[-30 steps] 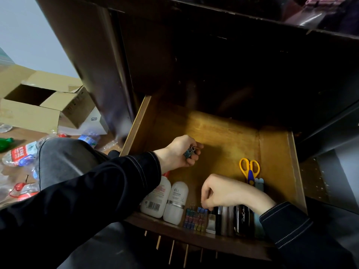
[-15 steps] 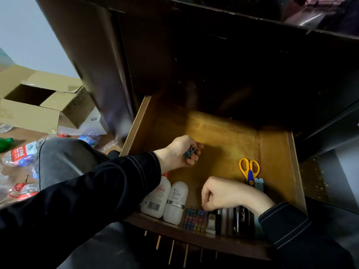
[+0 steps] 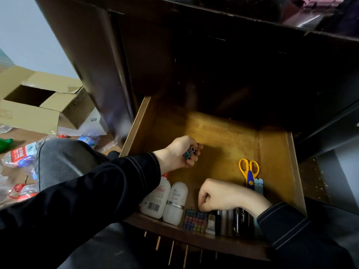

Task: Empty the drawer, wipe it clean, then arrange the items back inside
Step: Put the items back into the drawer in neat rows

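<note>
The open wooden drawer (image 3: 229,136) has a bare back half. Along its front edge lie two white bottles (image 3: 165,199), a row of coloured binder clips (image 3: 195,220), and dark pens and cases (image 3: 233,222). Yellow-handled scissors (image 3: 249,169) lie at the right beside pale blue sticks (image 3: 258,186). My left hand (image 3: 178,154) hovers over the drawer's left side, closed around binder clips (image 3: 189,153). My right hand (image 3: 219,195) is curled just above the clip row, fingertips pinched at the clips; whether it grips one is hidden.
A dark cabinet (image 3: 213,55) overhangs the drawer's back. On the floor at left stand an open cardboard box (image 3: 38,101), a white box (image 3: 91,123) and crushed plastic bottles (image 3: 21,154). My grey-trousered knee (image 3: 64,160) is left of the drawer.
My right hand has shifted slightly down and toward the clip row at the drawer's front. My left hand stays put with its clips.
</note>
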`<state>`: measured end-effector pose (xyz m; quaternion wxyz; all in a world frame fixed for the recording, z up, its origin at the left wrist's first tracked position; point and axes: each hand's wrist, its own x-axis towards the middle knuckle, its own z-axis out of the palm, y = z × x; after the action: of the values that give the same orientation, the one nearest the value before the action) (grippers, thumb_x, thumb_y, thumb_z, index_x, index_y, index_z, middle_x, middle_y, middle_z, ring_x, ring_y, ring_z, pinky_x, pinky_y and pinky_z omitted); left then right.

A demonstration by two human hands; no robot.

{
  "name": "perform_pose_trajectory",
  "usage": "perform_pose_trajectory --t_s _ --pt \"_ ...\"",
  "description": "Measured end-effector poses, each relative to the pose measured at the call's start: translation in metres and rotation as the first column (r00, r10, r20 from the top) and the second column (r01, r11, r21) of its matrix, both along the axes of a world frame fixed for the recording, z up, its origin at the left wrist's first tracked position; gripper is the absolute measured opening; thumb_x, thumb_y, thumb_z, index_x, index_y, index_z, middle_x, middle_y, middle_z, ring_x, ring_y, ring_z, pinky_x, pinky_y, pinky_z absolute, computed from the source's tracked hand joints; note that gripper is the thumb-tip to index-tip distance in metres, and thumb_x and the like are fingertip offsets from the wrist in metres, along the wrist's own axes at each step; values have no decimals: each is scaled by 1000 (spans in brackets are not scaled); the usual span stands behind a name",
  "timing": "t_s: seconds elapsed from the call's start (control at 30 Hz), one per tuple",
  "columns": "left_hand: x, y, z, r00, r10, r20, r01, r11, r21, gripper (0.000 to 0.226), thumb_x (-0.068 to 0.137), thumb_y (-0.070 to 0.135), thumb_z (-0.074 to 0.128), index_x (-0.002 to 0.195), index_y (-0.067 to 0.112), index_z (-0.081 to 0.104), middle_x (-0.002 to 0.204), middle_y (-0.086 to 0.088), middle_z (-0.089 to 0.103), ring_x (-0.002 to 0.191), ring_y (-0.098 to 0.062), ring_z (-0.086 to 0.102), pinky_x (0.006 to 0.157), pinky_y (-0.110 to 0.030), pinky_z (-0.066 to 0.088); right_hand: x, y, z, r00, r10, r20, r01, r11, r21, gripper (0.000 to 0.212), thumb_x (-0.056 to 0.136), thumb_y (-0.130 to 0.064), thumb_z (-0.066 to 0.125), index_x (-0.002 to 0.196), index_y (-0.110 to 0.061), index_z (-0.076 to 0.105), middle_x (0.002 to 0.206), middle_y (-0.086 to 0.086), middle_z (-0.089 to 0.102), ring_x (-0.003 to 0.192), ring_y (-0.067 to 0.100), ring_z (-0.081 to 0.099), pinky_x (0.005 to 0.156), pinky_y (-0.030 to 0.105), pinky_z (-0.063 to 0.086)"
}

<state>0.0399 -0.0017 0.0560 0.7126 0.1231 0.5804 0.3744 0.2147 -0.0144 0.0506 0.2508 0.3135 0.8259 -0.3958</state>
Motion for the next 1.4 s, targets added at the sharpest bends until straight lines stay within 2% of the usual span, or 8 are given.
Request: perform_pose_trajectory --t_s 0.2,0.37,0.7,0.87,0.97,1.23,1.3,1.4 --pt "0 -1 0 1000 2 3 -2 1000 4 17 96 8 42 96 6 59 74 -5 50 53 -12 40 39 -19 28 0 0 0 1000 -19 -11 18 999 -33 11 85 -22 70 86 -15 79 84 -1 75 70 10 63 70 38 55" --pt "0 0 0 1000 -2 11 2 1000 3 16 96 9 42 97 6 58 75 -6 50 54 -12 39 40 -19 27 0 0 -1 1000 -18 4 18 998 -61 15 86 -23 68 86 -12 78 79 9 74 62 9 58 62 31 46" --pt "-1 0 -1 1000 -3 15 3 1000 5 17 95 9 42 97 6 58 74 -5 50 54 -12 39 39 -18 28 1 0 3 999 18 48 -15 998 -64 18 90 -18 61 84 -11 76 69 -1 62 60 9 45 58 31 39" --pt "0 0 0 1000 12 19 -12 1000 -6 16 95 9 43 95 6 59 74 -5 50 52 -12 38 38 -18 28 1 3 7 999 -51 9 51 999 -10 20 93 -28 61 92 -15 77 70 -4 67 57 3 48 57 28 40" --pt "0 -1 2 1000 26 15 -26 1000 -12 17 96 9 42 97 5 59 74 -5 50 52 -12 39 38 -18 28 -3 4 6 993 -117 -32 116 992 -42 22 93 -20 56 100 -21 77 65 -8 64 55 3 46 58 29 38" --pt "1 -3 9 999 44 27 -43 999 -29 17 96 9 41 97 5 57 75 -6 49 54 -13 39 40 -20 28 -4 -3 1 1000 -23 4 23 997 -72 34 88 -9 50 105 -19 77 47 -23 53 43 2 41 46 21 30" --pt "1 -3 10 998 46 44 -45 999 -29 18 97 10 41 97 4 57 77 -8 51 56 -14 42 43 -21 32 -4 0 4 998 -62 -15 61 995 -76 33 89 -9 50 102 -20 78 51 -23 57 44 2 41 48 23 32" --pt "2 -4 16 995 82 54 -80 996 -50 22 96 12 40 102 2 59 82 -14 59 63 -19 51 53 -26 43 0 14 9 959 -267 -95 269 963 13 28 94 -14 51 96 -26 77 78 -8 73 59 5 53 60 29 41"
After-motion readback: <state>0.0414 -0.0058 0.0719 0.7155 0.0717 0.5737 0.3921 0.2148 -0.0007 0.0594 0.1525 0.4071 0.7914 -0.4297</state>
